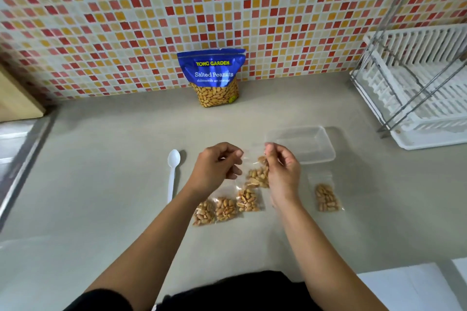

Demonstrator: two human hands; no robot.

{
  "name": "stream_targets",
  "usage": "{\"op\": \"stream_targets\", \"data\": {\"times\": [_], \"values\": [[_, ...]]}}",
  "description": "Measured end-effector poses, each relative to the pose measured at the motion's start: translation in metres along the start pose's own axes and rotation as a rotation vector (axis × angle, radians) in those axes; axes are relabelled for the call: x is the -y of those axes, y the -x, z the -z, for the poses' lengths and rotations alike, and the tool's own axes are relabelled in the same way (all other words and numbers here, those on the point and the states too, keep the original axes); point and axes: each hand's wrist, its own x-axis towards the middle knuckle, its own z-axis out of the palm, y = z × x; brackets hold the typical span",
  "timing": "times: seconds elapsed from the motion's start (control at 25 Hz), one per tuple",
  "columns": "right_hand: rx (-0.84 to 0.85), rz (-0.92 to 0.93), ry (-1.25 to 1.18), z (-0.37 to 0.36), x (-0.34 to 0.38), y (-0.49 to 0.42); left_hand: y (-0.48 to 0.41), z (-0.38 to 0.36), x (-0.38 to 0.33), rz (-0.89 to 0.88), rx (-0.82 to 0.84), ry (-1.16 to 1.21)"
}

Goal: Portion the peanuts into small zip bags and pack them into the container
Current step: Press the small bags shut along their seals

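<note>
grey counter (113,159): zip bag (256,174) pinched between left hand (217,168), right hand (281,171).

Top: black garment (240,290), plain, across the bottom edge of view.
Sleeve: left sleeve (101,300), black, covering only the upper arm.
Forearms: uncovered down to the wrists.
Hands: left hand (214,169) and right hand (283,171) both bare.

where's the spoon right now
In the head view the spoon lies on the counter left of centre, just left of the left hand, its bowl pointing toward the peanut pouch.
</note>
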Motion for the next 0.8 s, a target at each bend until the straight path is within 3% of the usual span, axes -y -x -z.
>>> {"op": "stream_targets", "data": {"times": [0.12,0.28,0.44,0.64,0.8], "values": [[0.025,0.087,0.086,-0.003,0.006,-0.001,-0.001,0.013,-0.003,-0.100,-0.108,-0.176],[0.126,0.161,0.217,-0.013,0.010,0.008,-0.004,0.011,-0.013,-0.217,-0.048,-0.373],[0.131,0.248,0.281,-0.014,0.013,0.015,-0.004,0.008,-0.018,-0.337,-0.099,-0.550],[0.183,0.215,0.242,-0.014,0.017,0.015,-0.001,0.008,-0.022,-0.555,-0.090,-0.669],[0.084,0.300,0.348,-0.021,0.017,0.018,-0.001,0.004,-0.020,-0.608,-0.159,-0.707]]}}
